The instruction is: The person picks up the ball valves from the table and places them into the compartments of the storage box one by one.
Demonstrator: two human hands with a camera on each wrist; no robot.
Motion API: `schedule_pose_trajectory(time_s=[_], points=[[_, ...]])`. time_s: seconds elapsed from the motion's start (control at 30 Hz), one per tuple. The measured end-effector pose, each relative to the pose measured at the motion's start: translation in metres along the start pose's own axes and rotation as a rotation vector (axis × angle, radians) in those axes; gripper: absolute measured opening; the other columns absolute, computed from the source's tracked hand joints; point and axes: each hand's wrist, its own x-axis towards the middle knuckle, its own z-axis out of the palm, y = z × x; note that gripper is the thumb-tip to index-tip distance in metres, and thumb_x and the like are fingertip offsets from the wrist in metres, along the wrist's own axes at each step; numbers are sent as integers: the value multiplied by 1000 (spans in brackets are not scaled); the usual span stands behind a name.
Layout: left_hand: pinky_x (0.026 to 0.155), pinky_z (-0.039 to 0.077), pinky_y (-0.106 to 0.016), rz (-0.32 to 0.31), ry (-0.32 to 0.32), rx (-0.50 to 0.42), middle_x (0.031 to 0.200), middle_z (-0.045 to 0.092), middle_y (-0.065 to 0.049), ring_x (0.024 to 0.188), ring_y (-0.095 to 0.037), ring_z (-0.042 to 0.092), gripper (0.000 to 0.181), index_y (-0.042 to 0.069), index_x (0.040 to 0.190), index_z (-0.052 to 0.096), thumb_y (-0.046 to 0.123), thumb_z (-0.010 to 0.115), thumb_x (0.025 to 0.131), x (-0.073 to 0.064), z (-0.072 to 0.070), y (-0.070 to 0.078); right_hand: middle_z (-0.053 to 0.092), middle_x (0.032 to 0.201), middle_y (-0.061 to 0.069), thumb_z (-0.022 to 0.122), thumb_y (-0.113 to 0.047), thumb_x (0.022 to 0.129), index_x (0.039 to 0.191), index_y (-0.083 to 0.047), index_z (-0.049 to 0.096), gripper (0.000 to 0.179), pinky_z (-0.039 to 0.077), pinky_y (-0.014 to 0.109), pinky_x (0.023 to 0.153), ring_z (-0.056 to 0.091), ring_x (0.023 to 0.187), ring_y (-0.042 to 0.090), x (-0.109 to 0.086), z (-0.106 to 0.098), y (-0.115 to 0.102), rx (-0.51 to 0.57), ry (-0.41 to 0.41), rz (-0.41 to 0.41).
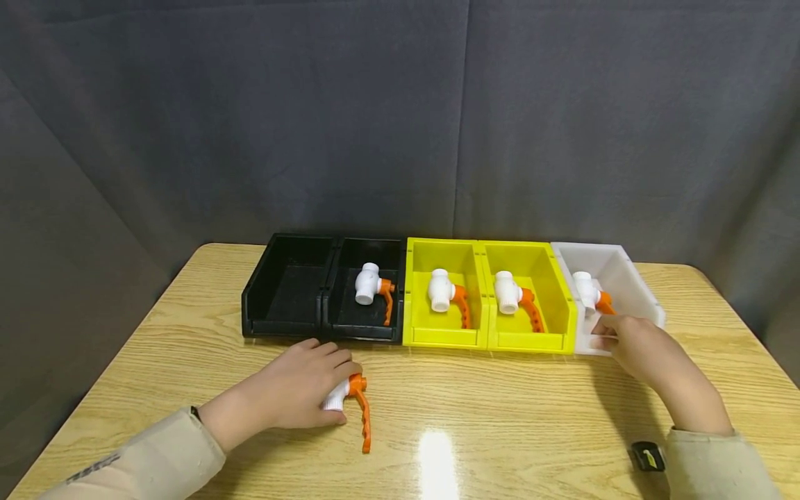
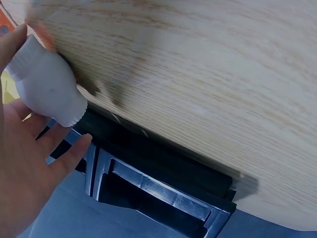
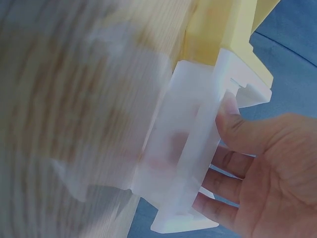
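Observation:
My left hand [image 1: 306, 385] grips a white ball valve [image 2: 49, 82] with an orange lever handle [image 1: 364, 417], low over the wooden table in front of the black bins. Thumb and fingers lie on opposite sides of its white body in the left wrist view. My right hand [image 1: 644, 351] reaches over the front lip of the white bin [image 3: 198, 148] with loosely bent fingers, holding nothing that shows. Another white valve [image 1: 586, 290] with an orange handle lies in that bin, close beyond the fingertips; the hand covers part of its handle.
Left of the white bin stand two yellow bins [image 1: 445, 338] and two black bins [image 1: 284, 328] in one row. Both yellow bins and the right black bin each hold one valve [image 1: 367, 283]. A small black object [image 1: 648, 456] lies near the right sleeve. A grey curtain [image 1: 400, 118] hangs behind.

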Motion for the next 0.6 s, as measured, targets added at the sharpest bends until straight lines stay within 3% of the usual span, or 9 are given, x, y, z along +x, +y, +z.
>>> schedule_pose_trajectory(time_s=[0.6], points=[[90,49,-41,83,2,55,115,67,-2,105,-25,63,59,12,121,67,54,75,81,-5,-5,-8,67,83,8,72,1,85,80,-8,65,12,50,49,70,61,76,28,0,0,0,-1,-6,4]])
